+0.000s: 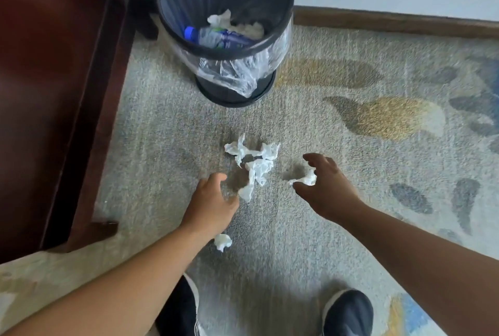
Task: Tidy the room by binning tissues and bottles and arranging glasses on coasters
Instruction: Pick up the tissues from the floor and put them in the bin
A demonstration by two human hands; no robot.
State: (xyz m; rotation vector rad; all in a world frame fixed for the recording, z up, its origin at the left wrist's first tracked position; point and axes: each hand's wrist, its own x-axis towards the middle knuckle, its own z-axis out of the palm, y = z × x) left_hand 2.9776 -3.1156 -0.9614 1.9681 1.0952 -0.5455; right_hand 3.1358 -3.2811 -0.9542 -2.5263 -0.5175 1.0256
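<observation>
Several crumpled white tissues (253, 157) lie on the carpet in front of a black bin (280, 9) lined with a clear bag. Inside the bin are a plastic bottle (216, 36) with a blue cap and more tissues (237, 25). My left hand (213, 200) hovers low with curved fingers, its thumb beside the near end of a long tissue strip (247, 191), holding nothing. My right hand (326, 181) curls its fingers and thumb around a small tissue (306, 179). One more tissue ball (222, 241) lies under my left wrist.
A dark wooden piece of furniture (54, 65) stands at the left, its foot on the carpet. The wall and brown skirting board (391, 22) run behind the bin. My two dark shoes (178, 308) (348, 314) stand at the bottom. Patterned carpet (378, 117) spreads to the right.
</observation>
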